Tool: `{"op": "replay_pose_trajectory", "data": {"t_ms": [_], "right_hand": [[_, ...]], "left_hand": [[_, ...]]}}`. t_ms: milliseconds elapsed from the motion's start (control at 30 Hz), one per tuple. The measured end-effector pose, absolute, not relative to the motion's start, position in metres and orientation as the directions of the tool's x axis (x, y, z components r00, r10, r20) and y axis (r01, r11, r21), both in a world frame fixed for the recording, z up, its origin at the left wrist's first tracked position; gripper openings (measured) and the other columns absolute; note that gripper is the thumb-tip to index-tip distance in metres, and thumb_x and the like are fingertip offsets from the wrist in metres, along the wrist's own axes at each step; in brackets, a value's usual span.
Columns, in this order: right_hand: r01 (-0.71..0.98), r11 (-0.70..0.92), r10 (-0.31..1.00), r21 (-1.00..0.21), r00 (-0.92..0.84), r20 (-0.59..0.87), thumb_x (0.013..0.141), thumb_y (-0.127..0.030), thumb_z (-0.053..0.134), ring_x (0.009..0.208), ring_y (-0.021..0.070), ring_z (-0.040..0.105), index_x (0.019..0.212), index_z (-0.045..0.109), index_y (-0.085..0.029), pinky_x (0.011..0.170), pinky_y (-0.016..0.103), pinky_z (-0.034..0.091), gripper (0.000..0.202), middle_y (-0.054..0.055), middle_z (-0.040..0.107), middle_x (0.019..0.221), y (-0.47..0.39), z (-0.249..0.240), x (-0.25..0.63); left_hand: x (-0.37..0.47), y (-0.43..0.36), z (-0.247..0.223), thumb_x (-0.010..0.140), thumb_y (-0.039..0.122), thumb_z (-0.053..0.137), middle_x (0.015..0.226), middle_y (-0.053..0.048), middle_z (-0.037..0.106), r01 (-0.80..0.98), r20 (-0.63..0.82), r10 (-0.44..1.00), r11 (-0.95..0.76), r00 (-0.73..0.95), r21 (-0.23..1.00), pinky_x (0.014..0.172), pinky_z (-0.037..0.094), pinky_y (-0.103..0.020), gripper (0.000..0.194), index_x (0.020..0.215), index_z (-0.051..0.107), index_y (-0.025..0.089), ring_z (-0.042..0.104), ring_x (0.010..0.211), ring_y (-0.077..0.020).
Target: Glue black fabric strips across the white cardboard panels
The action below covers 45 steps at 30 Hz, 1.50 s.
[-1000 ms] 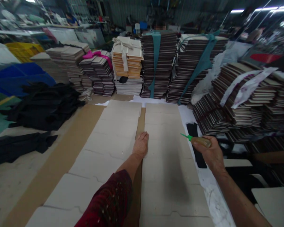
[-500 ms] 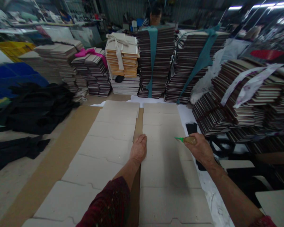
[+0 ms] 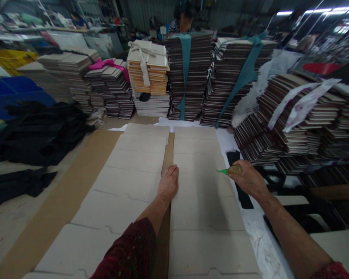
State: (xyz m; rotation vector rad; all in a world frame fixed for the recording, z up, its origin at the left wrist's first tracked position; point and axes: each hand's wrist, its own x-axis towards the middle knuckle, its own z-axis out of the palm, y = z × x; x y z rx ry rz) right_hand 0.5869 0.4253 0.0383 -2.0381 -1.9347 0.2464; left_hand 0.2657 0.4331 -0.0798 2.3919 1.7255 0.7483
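The right hand (image 3: 248, 178) moved left; the far person (image 3: 177, 24) shows more.

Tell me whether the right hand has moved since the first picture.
Yes. Judged against the black strip, the right hand has shifted a little to the left.

So the person's got a dark red sleeve (image 3: 130, 248) on the left arm, kinda plaid-looking, with small pale flecks scattered over it and the cuff ending partway down the forearm. There's a bit of matching red sleeve (image 3: 333, 271) on the right arm too, down at the corner of the view. Both hands are bare, no gloves on the fingers (image 3: 172, 170).
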Motion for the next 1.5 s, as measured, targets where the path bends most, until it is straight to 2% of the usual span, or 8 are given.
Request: {"op": "replay_pose_trajectory", "data": {"t_ms": [167, 333, 500, 600, 833, 1267, 1367, 1500], "right_hand": [[0.921, 0.018, 0.99, -0.388, 0.038, 0.135, 0.077, -0.039, 0.063, 0.08, 0.02, 0.06, 0.094, 0.058, -0.025, 0.068, 0.032, 0.045, 0.023, 0.002, 0.058, 0.096, 0.429, 0.029, 0.584], [0.922, -0.051, 0.972, -0.383, 0.134, 0.192, 0.077, -0.042, 0.062, 0.083, 0.0227, 0.059, 0.102, 0.058, -0.023, 0.071, 0.037, 0.047, 0.032, 0.006, 0.057, 0.102, 0.434, 0.026, 0.578], [0.714, -0.057, 0.95, -0.698, 0.253, 0.182, 0.069, -0.05, 0.071, 0.08, 0.0233, 0.059, 0.101, 0.059, -0.023, 0.074, 0.041, 0.05, 0.044, 0.004, 0.062, 0.093, 0.433, 0.026, 0.557], [0.644, -0.002, 0.978, -0.765, 0.159, 0.131, 0.068, -0.048, 0.072, 0.081, 0.023, 0.06, 0.102, 0.059, -0.022, 0.074, 0.04, 0.05, 0.044, 0.005, 0.064, 0.093, 0.433, 0.026, 0.529], [0.748, 0.168, 0.985, -0.642, -0.11, 0.13, 0.075, -0.037, 0.064, 0.089, 0.0215, 0.058, 0.1, 0.055, -0.024, 0.081, 0.037, 0.047, 0.03, 0.003, 0.058, 0.103, 0.441, 0.024, 0.481], [0.884, 0.339, 0.938, -0.321, -0.293, 0.184, 0.082, -0.023, 0.061, 0.093, 0.0214, 0.058, 0.099, 0.054, -0.025, 0.07, 0.03, 0.042, 0.019, 0.004, 0.057, 0.104, 0.448, 0.037, 0.462], [0.887, 0.336, 0.941, -0.318, -0.303, 0.149, 0.082, -0.025, 0.062, 0.089, 0.0204, 0.058, 0.097, 0.055, -0.024, 0.07, 0.03, 0.041, 0.017, 0.004, 0.057, 0.102, 0.449, 0.04, 0.469], [0.864, 0.316, 0.948, -0.392, -0.305, 0.094, 0.081, -0.026, 0.064, 0.084, 0.0186, 0.057, 0.095, 0.055, -0.024, 0.071, 0.03, 0.041, 0.017, 0.002, 0.057, 0.098, 0.449, 0.044, 0.473]], "left_hand": [[0.266, 0.433, -0.078, 0.089, 0.008, 0.055, 0.13, -0.011, 0.058, 0.867, 0.322, 0.917, -0.348, 0.237, 0.355, 0.103, 0.045, -0.049, 0.035, 0.123, 0.057, 0.015, 0.052, 0.123, -0.0263], [0.267, 0.432, -0.074, 0.09, 0.009, 0.055, 0.13, -0.011, 0.058, 0.868, 0.309, 0.923, -0.337, 0.228, 0.365, 0.103, 0.045, -0.049, 0.033, 0.122, 0.058, 0.014, 0.052, 0.123, -0.026], [0.268, 0.431, -0.072, 0.09, 0.013, 0.057, 0.13, -0.011, 0.058, 0.866, 0.294, 0.929, -0.329, 0.225, 0.377, 0.102, 0.045, -0.05, 0.033, 0.123, 0.058, 0.015, 0.053, 0.122, -0.0265], [0.268, 0.431, -0.072, 0.091, 0.015, 0.057, 0.13, -0.011, 0.058, 0.868, 0.289, 0.93, -0.329, 0.229, 0.372, 0.103, 0.045, -0.05, 0.033, 0.124, 0.058, 0.016, 0.053, 0.122, -0.0261], [0.268, 0.429, -0.071, 0.091, 0.014, 0.056, 0.129, -0.01, 0.058, 0.87, 0.296, 0.93, -0.323, 0.22, 0.371, 0.102, 0.046, -0.047, 0.027, 0.118, 0.059, 0.016, 0.052, 0.122, -0.025], [0.269, 0.429, -0.071, 0.091, 0.011, 0.055, 0.129, -0.01, 0.058, 0.867, 0.3, 0.931, -0.319, 0.21, 0.382, 0.102, 0.045, -0.047, 0.026, 0.116, 0.06, 0.015, 0.052, 0.123, -0.0249], [0.269, 0.429, -0.071, 0.091, 0.011, 0.056, 0.129, -0.01, 0.058, 0.868, 0.296, 0.932, -0.318, 0.211, 0.381, 0.102, 0.046, -0.047, 0.025, 0.115, 0.06, 0.015, 0.052, 0.123, -0.0252], [0.269, 0.429, -0.073, 0.091, 0.011, 0.055, 0.129, -0.009, 0.058, 0.867, 0.294, 0.933, -0.316, 0.209, 0.386, 0.102, 0.045, -0.048, 0.025, 0.115, 0.059, 0.014, 0.051, 0.124, -0.0252]]}}
